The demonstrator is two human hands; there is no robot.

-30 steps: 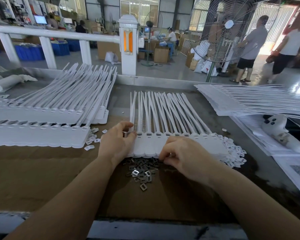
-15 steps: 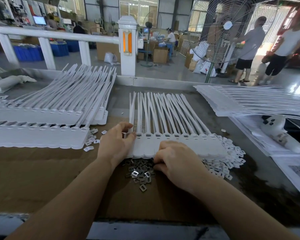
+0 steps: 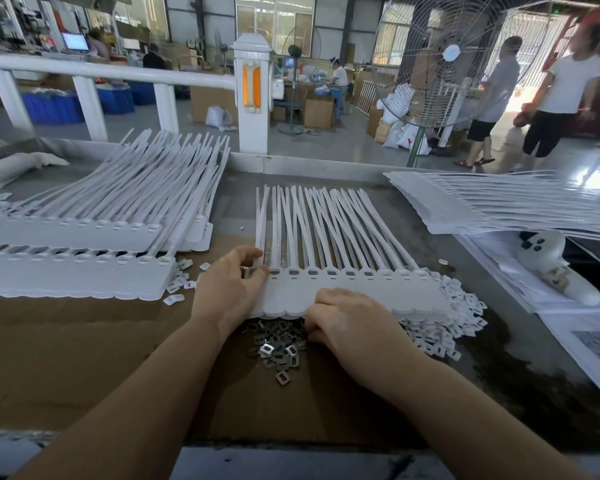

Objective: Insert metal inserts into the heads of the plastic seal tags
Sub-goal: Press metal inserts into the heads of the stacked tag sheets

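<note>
A white strip of joined plastic seal tags point(image 3: 361, 289) lies across the brown cardboard point(image 3: 84, 358), tails pointing away from me. Grey inserts show in most of its heads. My left hand point(image 3: 231, 285) is at the strip's left end. Its thumb and forefinger pinch at the leftmost head, where a small grey metal piece shows between them. A pile of metal inserts point(image 3: 278, 351) lies just in front of the strip. My right hand point(image 3: 354, 327) rests on the strip's front edge, its curled fingers pinching into that pile.
Stacks of tag strips point(image 3: 70, 278) lie on the left and another stack point(image 3: 482, 206) at the right. Small white plastic pieces point(image 3: 440, 327) are heaped by the strip's right end. A white bottle point(image 3: 551, 265) lies on papers at the right. A standing fan point(image 3: 447, 64) and two people stand beyond the table.
My right hand has slid left and toward me, off the tag heads and down to the insert pile. My left hand has stayed at the strip's left end.
</note>
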